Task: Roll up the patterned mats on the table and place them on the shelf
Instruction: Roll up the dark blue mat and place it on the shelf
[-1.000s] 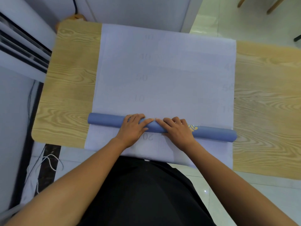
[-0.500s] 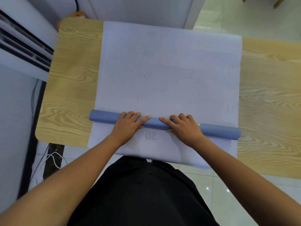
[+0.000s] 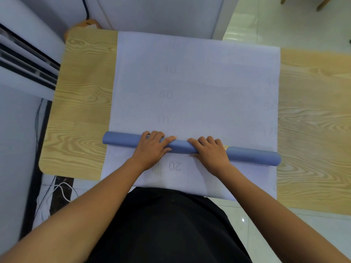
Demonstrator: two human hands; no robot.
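I see both hands set on the roll [image 3: 252, 156], a blue tube lying crosswise on the pale sheet [image 3: 199, 88] that covers the middle of the table [image 3: 81, 103].

My left hand [image 3: 152, 149] sits on the roll left of its middle. Its fingers [image 3: 154, 134] curl over the top toward the far side, and the thumb [image 3: 169, 139] stretches rightward along the roll. My right hand [image 3: 210, 152] takes the roll just right of the middle in the same way, fingers bent over the top and palm on the near side. The two hands are near each other but apart, with a short bare stretch of roll between the thumb tip and the right fingertips.

From the left grip the roll runs out leftward and ends just past the sheet's left edge. From the right grip it runs further, tilting slightly toward me, to an end at the sheet's right edge. A small yellow mark [image 3: 226, 147] shows on the roll just beside the right hand's outer edge.

The sheet shows beyond the fingers and also under my wrists, where a faint "20" [image 3: 174, 166] lies between the forearms. I cannot tell whether the roll is joined to the sheet.
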